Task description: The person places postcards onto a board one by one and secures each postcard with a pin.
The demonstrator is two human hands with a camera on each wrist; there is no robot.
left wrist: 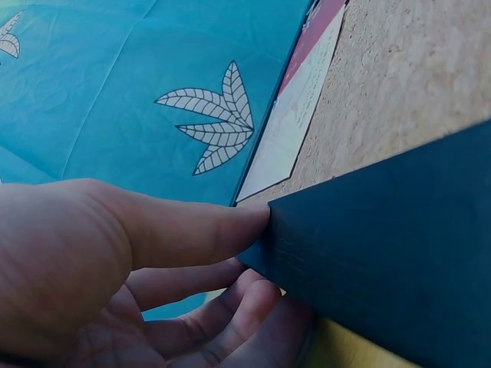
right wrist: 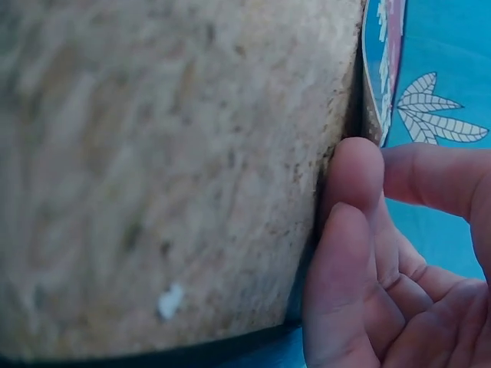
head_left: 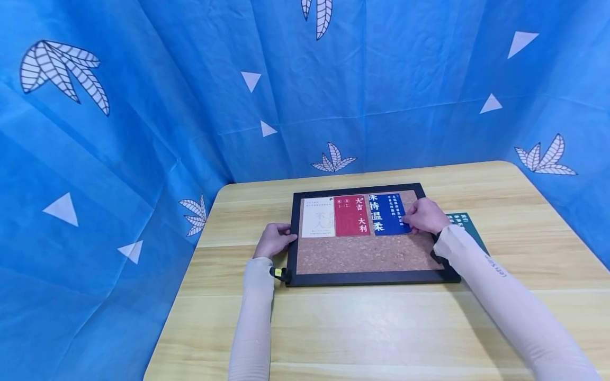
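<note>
A black-framed cork board [head_left: 371, 278] lies on the table, with a white card [head_left: 317, 225], a red card [head_left: 351, 216] and a blue card [head_left: 385, 211] side by side along its upper half. All three carry printed characters. My left hand [head_left: 274, 241] grips the left side of the frame; in the left wrist view its thumb [left wrist: 192, 230] lies on top and the other fingers curl below. With my right hand [head_left: 425, 216] I pinch the lower right edge of the blue card, which stands slightly off the cork in the right wrist view. Fingers there hide its corner.
A dark green card [head_left: 469, 227] lies on the wooden table [head_left: 362, 328] to the right of the board, partly behind my right forearm. Blue curtains [head_left: 305, 106] with leaf and triangle prints hang behind and beside the table. Bare cork runs below the cards.
</note>
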